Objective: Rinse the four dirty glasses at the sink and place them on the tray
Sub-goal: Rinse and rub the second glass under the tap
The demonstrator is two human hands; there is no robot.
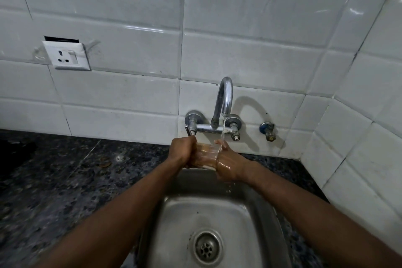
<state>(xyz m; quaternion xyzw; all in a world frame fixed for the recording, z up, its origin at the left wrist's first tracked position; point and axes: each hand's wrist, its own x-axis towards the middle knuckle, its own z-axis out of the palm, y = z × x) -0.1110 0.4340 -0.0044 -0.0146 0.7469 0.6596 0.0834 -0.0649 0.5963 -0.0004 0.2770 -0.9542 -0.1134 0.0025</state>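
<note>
A clear glass lies on its side between both my hands, over the far edge of the steel sink. My left hand grips its base end with curled fingers. My right hand wraps around its open end, wet, with fingers reaching to the rim. A thin stream of water falls from the chrome tap onto the glass rim and my right fingers. The tray and the other glasses are out of view.
The sink drain sits near the bottom of the basin. Dark speckled stone counter spreads to the left. White tiled walls stand behind and to the right, with a power socket at left and a small valve right of the tap.
</note>
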